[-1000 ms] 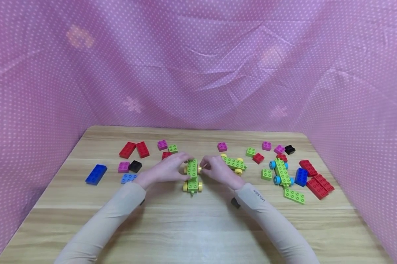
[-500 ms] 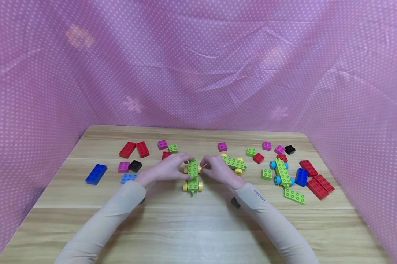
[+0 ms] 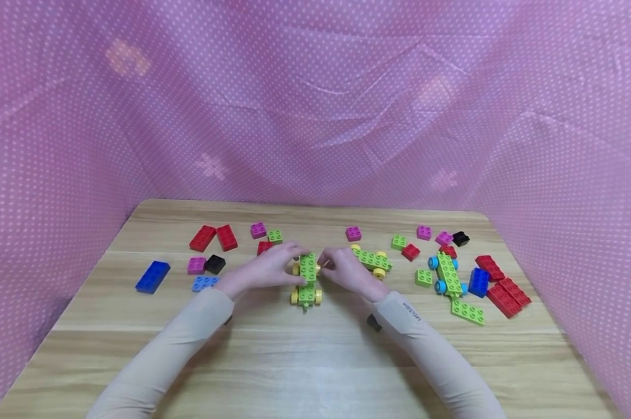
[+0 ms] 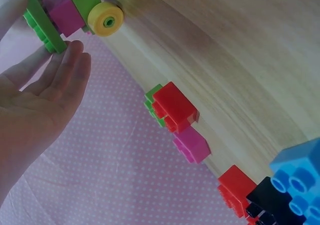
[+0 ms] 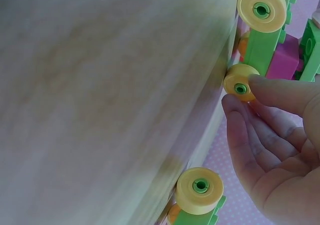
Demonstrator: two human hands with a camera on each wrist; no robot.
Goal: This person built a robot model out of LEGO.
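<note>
Small unreadable print on sleeve point(image 3: 413, 312)

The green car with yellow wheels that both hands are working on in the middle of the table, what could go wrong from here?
1. The green car stands on free yellow wheels, so it may roll away under a push from the left hand or right hand.
2. The long green plate on top is pinched only at its edges; uneven pressure might tilt it off the magenta brick.
3. A second wheeled green chassis sits close behind the right hand and could get knocked.
</note>
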